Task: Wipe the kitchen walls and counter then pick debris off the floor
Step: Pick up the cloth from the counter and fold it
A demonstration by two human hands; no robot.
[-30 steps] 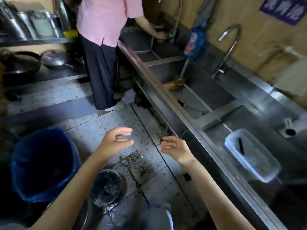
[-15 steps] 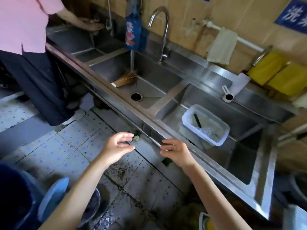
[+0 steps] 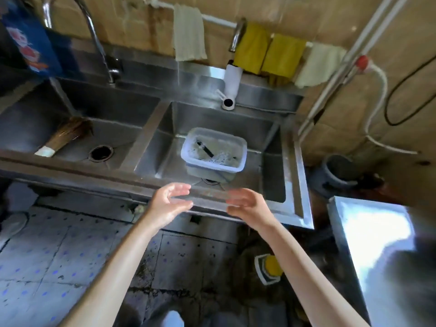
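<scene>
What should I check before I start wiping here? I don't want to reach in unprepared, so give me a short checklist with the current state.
1. Left hand free: ok, fingers relaxed, holding nothing.
2. Right hand free: ok, holding nothing.
3. Cloth in hand: not ok; the white cloth and yellow cloths hang on the wall rail.
4. Right basin clear: not ok, the plastic container sits in it.
5. Left basin clear: not ok, a brush lies inside.
6. Cloths clean or damp: cannot tell.
</scene>
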